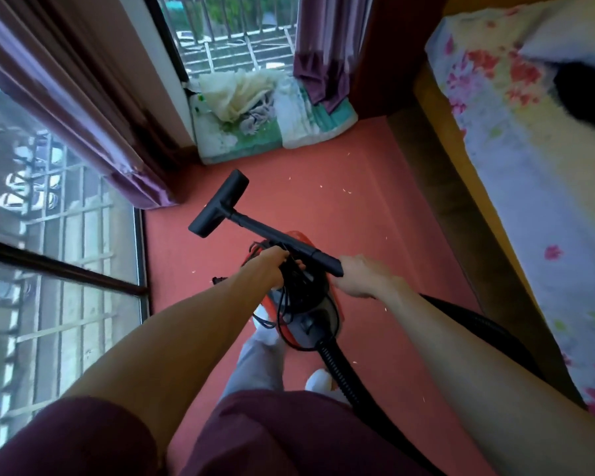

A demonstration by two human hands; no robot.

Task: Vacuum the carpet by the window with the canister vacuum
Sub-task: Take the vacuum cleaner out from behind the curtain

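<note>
Judging not started: left hand (pixel 270 266) grips coiled black cord (pixel 289 273) atop red-and-black canister vacuum (pixel 318 314) directly below, right hand (pixel 361 276) grips black plastic wand (pixel 282 237), pale crumbs (pixel 347 191) on salmon-red carpet (pixel 323 159) ahead.

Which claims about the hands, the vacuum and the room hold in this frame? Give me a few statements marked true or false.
1. The left hand grips the bundled black cord on top of the canister. True.
2. The right hand holds nothing. False: it grips the near end of the black wand.
3. The carpet is green and spotless. False: it is reddish pink, with small pale specks scattered on it.
4. A bed with a floral sheet stands on the right. True.
5. The curtain by the window is yellow. False: it is purple.
</note>
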